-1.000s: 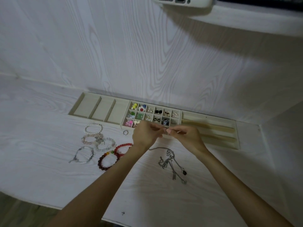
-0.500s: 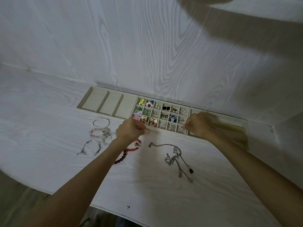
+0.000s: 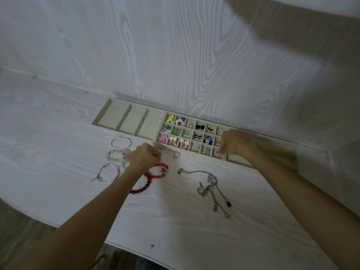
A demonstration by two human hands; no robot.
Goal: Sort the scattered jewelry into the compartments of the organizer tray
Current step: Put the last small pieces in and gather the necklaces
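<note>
White wood-grain table [image 3: 194, 230] and wall [image 3: 175, 45]; both hands' fingers curled, contents unclear.

Both forearms are bare, with no sleeves visible.

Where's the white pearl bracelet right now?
The white pearl bracelet lies on the table, left of the left hand, just before the organizer tray and beyond the pink bead bracelet.

I see a white wood-grain table [image 3: 194, 221] filling most of my view, meeting a matching wall [image 3: 155, 45] at twelve o'clock. Dim light; a broad shadow [image 3: 292, 36] crosses at one o'clock. Darker floor [image 3: 17, 227] shows at eight o'clock.
</note>
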